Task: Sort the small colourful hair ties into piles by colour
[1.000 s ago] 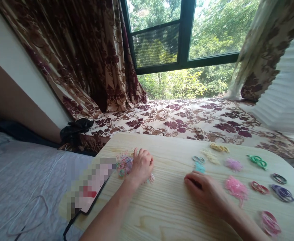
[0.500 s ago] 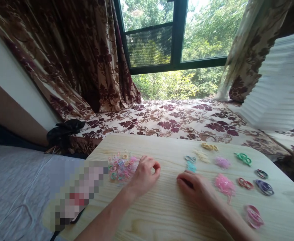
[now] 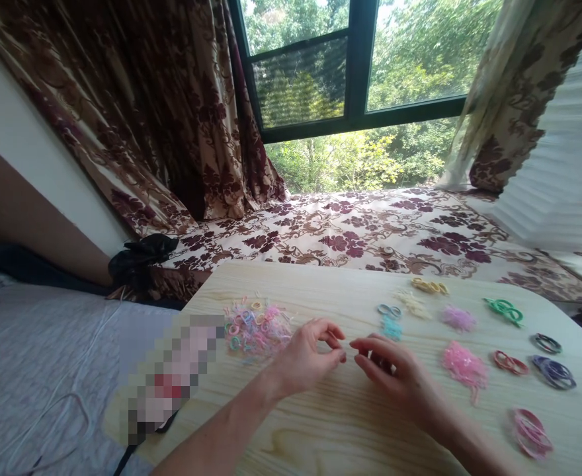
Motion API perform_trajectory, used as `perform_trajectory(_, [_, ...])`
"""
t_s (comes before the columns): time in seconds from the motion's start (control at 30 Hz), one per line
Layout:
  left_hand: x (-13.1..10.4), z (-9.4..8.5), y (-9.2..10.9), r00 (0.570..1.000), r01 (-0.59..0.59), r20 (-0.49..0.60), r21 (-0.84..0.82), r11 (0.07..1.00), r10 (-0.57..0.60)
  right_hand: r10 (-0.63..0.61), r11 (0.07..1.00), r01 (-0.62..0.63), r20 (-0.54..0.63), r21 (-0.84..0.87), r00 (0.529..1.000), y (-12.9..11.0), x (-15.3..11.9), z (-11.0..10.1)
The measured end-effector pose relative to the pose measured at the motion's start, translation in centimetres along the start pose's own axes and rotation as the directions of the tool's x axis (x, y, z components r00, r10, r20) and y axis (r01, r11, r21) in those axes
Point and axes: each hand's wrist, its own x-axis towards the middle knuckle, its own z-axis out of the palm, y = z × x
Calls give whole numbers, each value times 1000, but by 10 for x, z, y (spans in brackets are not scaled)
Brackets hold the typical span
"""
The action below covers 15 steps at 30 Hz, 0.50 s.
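My left hand [image 3: 313, 350] is just right of a mixed pile of small coloured elastic bands [image 3: 256, 327]. Its thumb and fingers curl together at the tips; anything between them is too small to make out. Facing it across a narrow gap, my right hand [image 3: 393, 367] has its thumb and forefinger slightly apart, with no object visible in them. Behind my right hand lie light-blue small bands [image 3: 391, 328] and a grey-blue hair tie [image 3: 389, 311]. To its right is a heap of pink small bands [image 3: 464, 365].
Sorted on the wooden table [image 3: 291, 436] are yellow ties [image 3: 430, 285], cream bands [image 3: 414, 305], lilac bands [image 3: 458, 318], green ties [image 3: 504, 311], red ties [image 3: 510, 362], a dark tie [image 3: 546, 342], purple ties [image 3: 553, 371] and pink ties [image 3: 532, 433]. A blurred-out object [image 3: 172, 383] lies left.
My left hand has moved right, away from the mixed pile and toward my right hand. The right hand's fingers have lifted and spread a little. The view has shifted slightly.
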Motion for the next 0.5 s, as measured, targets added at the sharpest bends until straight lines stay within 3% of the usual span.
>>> perform_trajectory(0.5, [0, 1, -1, 983, -178, -20, 111, 978, 181, 39, 999, -39, 72, 4, 997, -5, 0, -5])
